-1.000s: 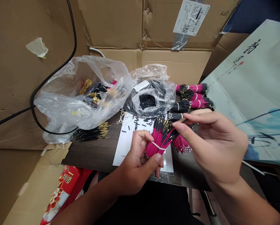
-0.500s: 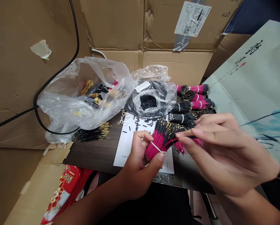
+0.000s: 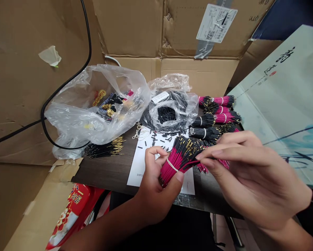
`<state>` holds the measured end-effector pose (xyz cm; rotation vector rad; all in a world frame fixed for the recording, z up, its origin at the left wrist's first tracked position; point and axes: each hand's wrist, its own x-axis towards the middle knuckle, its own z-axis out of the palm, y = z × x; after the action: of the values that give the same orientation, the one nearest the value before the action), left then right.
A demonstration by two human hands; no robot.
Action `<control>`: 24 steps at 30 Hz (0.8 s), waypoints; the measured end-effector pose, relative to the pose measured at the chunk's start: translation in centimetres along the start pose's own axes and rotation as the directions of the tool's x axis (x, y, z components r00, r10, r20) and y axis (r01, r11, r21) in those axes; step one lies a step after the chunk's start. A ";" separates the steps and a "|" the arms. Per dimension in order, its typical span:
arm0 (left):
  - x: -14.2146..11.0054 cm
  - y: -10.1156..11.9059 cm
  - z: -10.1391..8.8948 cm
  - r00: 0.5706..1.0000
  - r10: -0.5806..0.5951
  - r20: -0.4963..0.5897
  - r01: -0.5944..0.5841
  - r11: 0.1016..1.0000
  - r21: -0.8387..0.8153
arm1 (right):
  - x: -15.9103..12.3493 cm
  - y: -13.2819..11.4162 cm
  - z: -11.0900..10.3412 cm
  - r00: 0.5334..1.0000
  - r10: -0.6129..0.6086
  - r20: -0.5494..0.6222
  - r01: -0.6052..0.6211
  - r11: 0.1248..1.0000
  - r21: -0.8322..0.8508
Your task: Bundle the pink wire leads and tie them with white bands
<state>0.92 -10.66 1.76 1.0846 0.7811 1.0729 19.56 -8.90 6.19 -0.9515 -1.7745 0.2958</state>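
Note:
My left hand [image 3: 156, 198] is closed around a bundle of pink wires [image 3: 181, 157] with black sleeves and gold tips. A white band [image 3: 172, 165] circles the bundle, and its gold-tipped ends point up and to the right. At the bundle's right side, my right hand [image 3: 253, 174] pinches the end of one wire that bends out from the others. The fingertips hide that wire's tip. Beneath the hands lies a white sheet of paper [image 3: 135, 177] with loose short black sleeves [image 3: 153, 142] scattered on it.
A clear bag of black sleeves [image 3: 166, 115] stands behind the paper. Left of it is a larger plastic bag [image 3: 72, 115] holding wire bundles, with loose black wires [image 3: 104, 148] in front. Banded bundles [image 3: 224, 116] lie at the right. Cardboard [image 3: 198, 75] and a pale panel [image 3: 284, 94] border the table.
My right fingertips have moved slightly down, and the dark piece seen between them before is now mostly hidden. My left hand keeps its grip, with the bundle slightly shifted left.

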 end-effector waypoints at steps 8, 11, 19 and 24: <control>-0.1 0.1 0.2 1.000 -0.014 0.016 0.014 1.000 -0.021 | 0.1 -0.5 0.8 1.000 -0.025 -0.014 0.024 0.995 -0.095; -0.1 0.2 0.2 0.999 -0.002 0.034 0.003 1.000 -0.024 | -0.1 -0.1 0.6 0.994 -0.081 -0.074 0.067 0.983 -0.174; -0.1 0.2 0.1 0.999 0.013 0.048 -0.012 0.999 -0.035 | -0.7 0.8 1.2 0.989 -0.098 -0.112 0.078 0.981 -0.176; -0.1 0.1 0.0 0.999 0.007 0.034 -0.006 1.000 -0.031 | -1.2 1.2 1.5 0.986 -0.168 -0.004 0.164 0.968 -0.190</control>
<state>0.86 -10.73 1.83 1.0774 0.7324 1.0666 18.99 -8.60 4.03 -0.9273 -1.8745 0.0097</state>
